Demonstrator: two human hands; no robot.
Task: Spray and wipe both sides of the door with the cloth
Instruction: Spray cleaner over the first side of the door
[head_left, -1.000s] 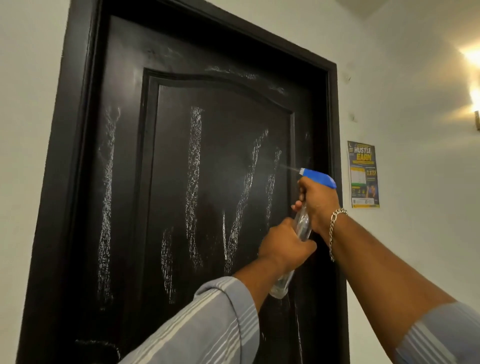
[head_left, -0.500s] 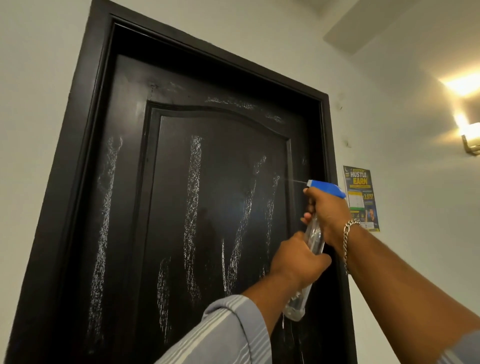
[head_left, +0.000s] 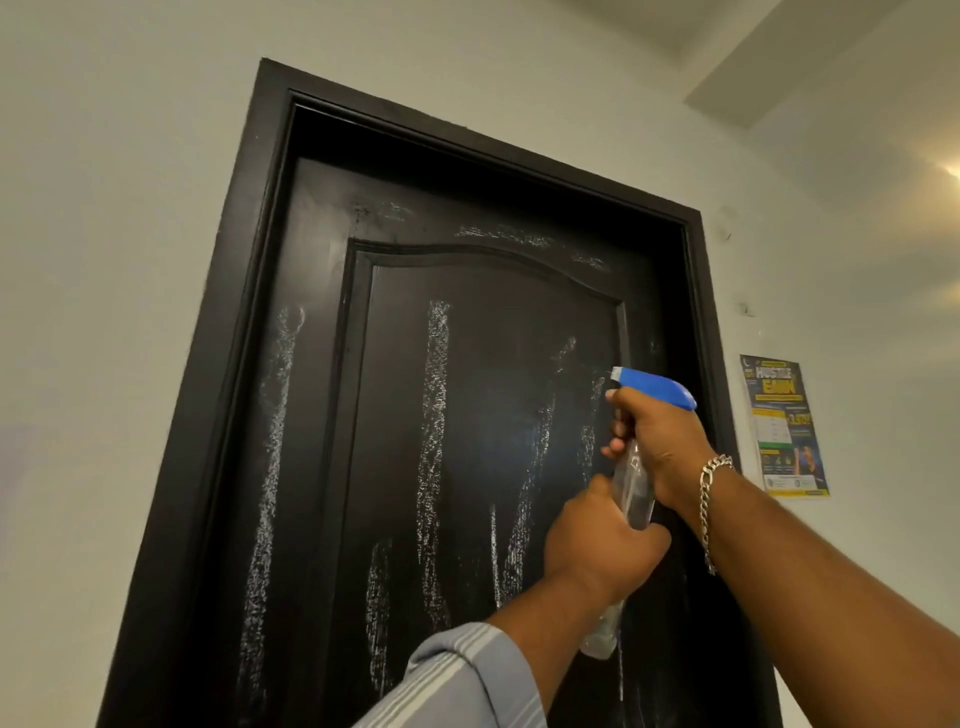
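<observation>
A black panelled door (head_left: 467, 415) fills the middle of the view, closed in its black frame, with several long white foamy streaks running down it. A clear spray bottle (head_left: 631, 493) with a blue trigger head is held close to the door's right side, nozzle aimed left at the panel. My right hand (head_left: 660, 441) grips the bottle's neck with fingers on the trigger; a silver chain bracelet hangs on that wrist. My left hand (head_left: 602, 540) wraps around the bottle's clear body lower down. No cloth is in view.
White walls flank the door frame (head_left: 249, 260). A dark poster (head_left: 784, 426) with yellow lettering hangs on the wall right of the frame. A bright lamp glare (head_left: 953, 169) shows at the far right edge.
The view has tilted upward, so the door's top and frame show more. Both hands stay on the bottle near the door's right side; the fine spray line seen earlier is barely visible now.
</observation>
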